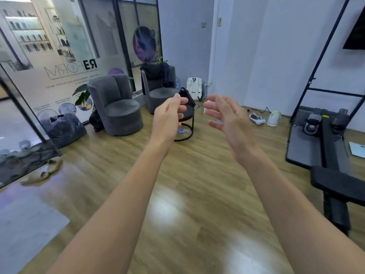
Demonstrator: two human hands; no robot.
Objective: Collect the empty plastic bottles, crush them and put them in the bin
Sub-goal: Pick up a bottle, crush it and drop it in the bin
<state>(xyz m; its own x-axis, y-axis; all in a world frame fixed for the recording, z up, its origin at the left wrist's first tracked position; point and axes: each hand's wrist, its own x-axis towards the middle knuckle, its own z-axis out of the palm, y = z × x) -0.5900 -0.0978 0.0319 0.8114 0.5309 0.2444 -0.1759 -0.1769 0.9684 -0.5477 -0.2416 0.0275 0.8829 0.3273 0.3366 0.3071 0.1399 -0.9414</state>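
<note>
bottle (183,131): clear plastic w/ blue label, lying on floor inside base ring of the small round desk; looks crumpled, detail blurry
2nd bottle (198,106): only a blue cap end shows, just R of desk top, on floor near the wall; rest hidden behind the hands
bin: can't tell which item is the bin
left hand (167,119): raised mid-air in front of desk, fingers curled loosely, thumb up, holding nothing
right hand (227,117): raised beside the left, palm facing left, fingers spread wide, holding nothing
hands rel: apart, gap between them, neither touching any obj
desk (187,113): small round black side desk, thin metal frame, partly covered by left hand; dark bag (185,95) on top
armchairs: grey one (116,104) L of desk; second grey one (160,89) behind desk, dark clothes over its back
white backpack (194,88): upright against far wall
kettle (274,118): white, on floor R side, near a cable and a small white device
black sack (63,126): full, on floor by glass wall, far L
slippers (42,171): pair on floor, lower L
floor (177,194): wood planks, glare patches
R edge: black frame stand w/ grey mat and dark gear on it
</note>
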